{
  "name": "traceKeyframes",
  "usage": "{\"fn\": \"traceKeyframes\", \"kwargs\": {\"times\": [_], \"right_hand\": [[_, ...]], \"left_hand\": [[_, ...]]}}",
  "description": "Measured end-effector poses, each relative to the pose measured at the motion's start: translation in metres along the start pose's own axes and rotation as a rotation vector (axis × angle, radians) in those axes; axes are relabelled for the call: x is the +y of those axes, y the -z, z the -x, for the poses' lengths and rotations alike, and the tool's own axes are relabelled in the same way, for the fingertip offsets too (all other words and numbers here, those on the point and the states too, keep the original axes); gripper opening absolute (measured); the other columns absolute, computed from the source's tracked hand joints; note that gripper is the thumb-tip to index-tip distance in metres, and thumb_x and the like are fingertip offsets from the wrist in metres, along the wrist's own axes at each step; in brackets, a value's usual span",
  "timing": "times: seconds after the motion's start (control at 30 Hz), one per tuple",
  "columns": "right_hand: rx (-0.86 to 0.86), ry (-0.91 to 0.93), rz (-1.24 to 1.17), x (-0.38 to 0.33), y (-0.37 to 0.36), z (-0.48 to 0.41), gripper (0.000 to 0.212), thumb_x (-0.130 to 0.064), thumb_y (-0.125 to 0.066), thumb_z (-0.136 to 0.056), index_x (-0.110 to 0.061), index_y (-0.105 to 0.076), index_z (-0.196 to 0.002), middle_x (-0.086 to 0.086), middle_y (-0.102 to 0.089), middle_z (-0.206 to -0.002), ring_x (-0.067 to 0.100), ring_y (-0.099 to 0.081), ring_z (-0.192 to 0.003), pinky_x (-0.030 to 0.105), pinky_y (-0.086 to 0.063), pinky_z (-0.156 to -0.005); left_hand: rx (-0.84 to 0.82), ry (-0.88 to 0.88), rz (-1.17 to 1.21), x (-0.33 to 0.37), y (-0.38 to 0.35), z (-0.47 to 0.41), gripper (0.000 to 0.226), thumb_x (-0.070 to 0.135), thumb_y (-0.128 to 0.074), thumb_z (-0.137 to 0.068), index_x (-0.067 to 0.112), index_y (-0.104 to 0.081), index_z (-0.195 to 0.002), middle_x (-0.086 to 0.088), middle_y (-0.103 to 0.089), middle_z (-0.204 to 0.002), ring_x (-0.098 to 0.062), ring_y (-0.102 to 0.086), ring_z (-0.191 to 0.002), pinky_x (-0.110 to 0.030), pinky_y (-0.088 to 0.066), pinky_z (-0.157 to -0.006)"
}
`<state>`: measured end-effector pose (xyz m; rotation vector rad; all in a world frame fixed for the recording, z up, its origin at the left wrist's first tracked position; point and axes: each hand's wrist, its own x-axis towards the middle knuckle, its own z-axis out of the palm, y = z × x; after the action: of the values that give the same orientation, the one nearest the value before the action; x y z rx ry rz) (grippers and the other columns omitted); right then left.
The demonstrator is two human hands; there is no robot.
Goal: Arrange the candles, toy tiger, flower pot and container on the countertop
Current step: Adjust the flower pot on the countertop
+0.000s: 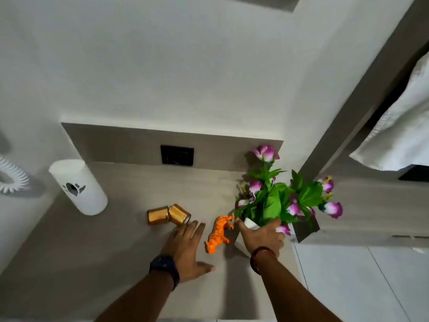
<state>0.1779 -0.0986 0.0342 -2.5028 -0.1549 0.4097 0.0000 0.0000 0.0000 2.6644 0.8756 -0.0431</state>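
Observation:
My right hand [263, 235] grips the small white flower pot [250, 223] of purple flowers and green leaves near the countertop's right edge; the hand hides most of the pot. An orange toy tiger [218, 233] lies on the countertop [92, 263] between my hands. My left hand [185, 249] rests flat and open, fingertips just short of two gold candles [168, 214] that lean against each other. A tall white cylindrical container [77, 187] with a dark logo stands at the far left.
A black socket plate [177, 155] is set in the backsplash. A white coiled cord [12, 180] hangs at the left wall. White tiled floor [359, 287] lies right of the counter edge, and white bedding [399, 135] shows at the upper right.

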Motion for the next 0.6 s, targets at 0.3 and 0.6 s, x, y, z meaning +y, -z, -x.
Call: {"fn": "traceKeyframes", "kwargs": {"times": [0.3, 0.6], "right_hand": [[0.084, -0.031, -0.118, 0.023, -0.042, -0.027, 0.096, -0.047, -0.078, -0.064, -0.008, -0.028, -0.136, 0.031, -0.051, -0.121, 0.049, -0.051, -0.111, 0.049, -0.044, -0.087], [0.261, 0.242, -0.353, 0.03, -0.051, -0.072, 0.088, -0.038, -0.083, -0.067, -0.011, -0.037, -0.137, 0.016, -0.052, -0.129, 0.035, -0.055, -0.114, 0.043, -0.046, -0.093]], "left_hand": [[-0.055, 0.035, -0.065, -0.014, -0.055, -0.011, 0.132, 0.095, -0.04, -0.05, 0.017, -0.003, -0.15, -0.005, -0.013, -0.16, -0.024, -0.011, -0.144, -0.042, -0.014, -0.116], [-0.003, 0.052, -0.024, -0.012, -0.064, -0.027, 0.14, 0.1, -0.037, -0.044, 0.014, -0.005, -0.149, -0.006, -0.013, -0.16, -0.025, -0.008, -0.145, -0.042, -0.008, -0.117]]}}
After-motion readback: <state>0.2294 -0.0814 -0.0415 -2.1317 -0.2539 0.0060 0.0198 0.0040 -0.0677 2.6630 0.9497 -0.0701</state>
